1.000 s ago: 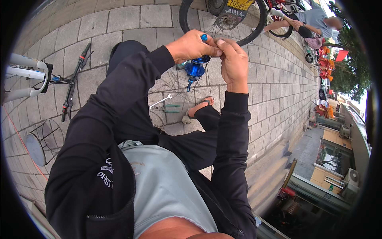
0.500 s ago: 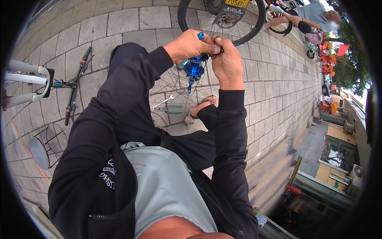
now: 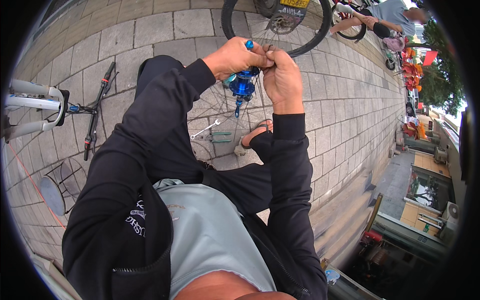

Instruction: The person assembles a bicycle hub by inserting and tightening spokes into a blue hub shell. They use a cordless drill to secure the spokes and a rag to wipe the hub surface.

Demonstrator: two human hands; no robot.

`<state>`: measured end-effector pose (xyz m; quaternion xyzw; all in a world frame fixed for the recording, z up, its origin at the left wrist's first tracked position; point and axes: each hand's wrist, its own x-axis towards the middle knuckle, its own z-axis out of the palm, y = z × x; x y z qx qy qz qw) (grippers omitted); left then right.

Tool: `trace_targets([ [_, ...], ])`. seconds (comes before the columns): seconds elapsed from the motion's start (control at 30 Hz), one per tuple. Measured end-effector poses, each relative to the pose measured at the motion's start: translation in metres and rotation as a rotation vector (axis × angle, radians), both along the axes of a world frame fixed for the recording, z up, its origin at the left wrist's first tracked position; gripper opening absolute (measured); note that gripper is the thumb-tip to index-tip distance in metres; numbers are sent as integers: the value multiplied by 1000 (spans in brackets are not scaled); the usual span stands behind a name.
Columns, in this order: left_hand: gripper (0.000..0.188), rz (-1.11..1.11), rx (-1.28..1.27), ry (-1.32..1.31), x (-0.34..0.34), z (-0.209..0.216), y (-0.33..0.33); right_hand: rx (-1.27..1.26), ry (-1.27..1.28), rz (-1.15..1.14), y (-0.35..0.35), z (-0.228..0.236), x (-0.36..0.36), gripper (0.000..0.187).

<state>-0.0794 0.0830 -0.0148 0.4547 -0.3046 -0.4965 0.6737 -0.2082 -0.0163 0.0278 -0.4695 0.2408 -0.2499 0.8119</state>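
A blue bicycle hub (image 3: 242,86), with a quick-release lever at its lower end, is in front of me, and thin spokes (image 3: 215,97) spread around it. My left hand (image 3: 239,56) is closed around the hub's upper part; a blue end cap shows above the fingers. Its thumb and fingertips meet those of my right hand (image 3: 283,80), pinched together just right of the hub. A small dark bent piece pokes out above the right fingertips; what it belongs to is hidden. On the paving below lie a wrench (image 3: 205,129) and green-handled pliers (image 3: 220,137).
A bicycle wheel (image 3: 320,36) stands beyond my hands, with a seated person (image 3: 392,17) farther right. At left are a handlebar (image 3: 94,110) joined to a white fork (image 3: 37,102), and a round stool (image 3: 52,195). My sandalled foot (image 3: 260,131) is beside the pliers.
Both hands and the hub have shifted very slightly to the left in the picture. The fingertips stay pinched together, and the grip looks the same.
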Motion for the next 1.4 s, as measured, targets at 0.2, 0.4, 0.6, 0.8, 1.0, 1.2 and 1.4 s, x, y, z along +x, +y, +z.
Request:
trace_targets([
  [0.2,15,-14,-11,22,-1,-1,-2,111,-38,1,-7,-7,1,17],
  [0.4,14,-19,-27,35,-2,-1,-2,166,-25,-13,-7,-7,-1,17],
  [0.6,12,-20,-22,11,-2,-3,0,81,-22,-14,1,-8,-1,10],
  [0.8,12,-18,-17,-24,1,2,2,21,-70,50,-5,-12,-2,18],
  [1.0,13,-62,78,-72,5,-1,-2,-331,107,-41,2,0,-13,21],
  [1.2,32,-177,167,-284,-20,28,3,-541,24,-203,-10,39,-5,23],
  [1.4,41,-203,44,-758,-30,8,2,-601,-279,-553,-36,105,-18,21],
])
